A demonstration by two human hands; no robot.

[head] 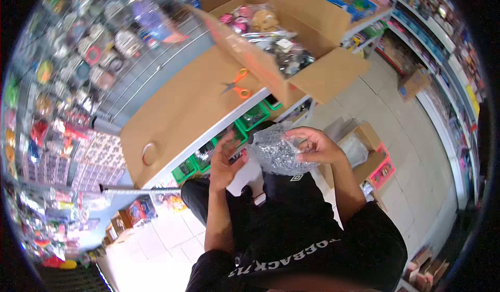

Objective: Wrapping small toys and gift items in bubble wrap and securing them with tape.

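A crumpled, clear bubble-wrap bundle (pixel 275 149) is in front of me above my lap. My right hand (pixel 318 145) grips its right side between thumb and fingers. To the left of the bundle, my left hand (pixel 226 161) is spread with its fingers apart, near the wrap's left edge. What lies inside the wrap cannot be made out. Orange-handled scissors (pixel 236 85) lie with parted blades on the brown tabletop (pixel 187 104). A roll of clear tape (pixel 149 154) is near the tabletop's left end.
An opened cardboard box (pixel 324 57) with bagged goods stands at the table's far end. Green baskets (pixel 254 116) sit below the table edge. Another box (pixel 367 135) is on the tiled floor at right. Packed goods hang on a wire rack (pixel 156 71) at left; stocked shelves (pixel 437 73) line the right.
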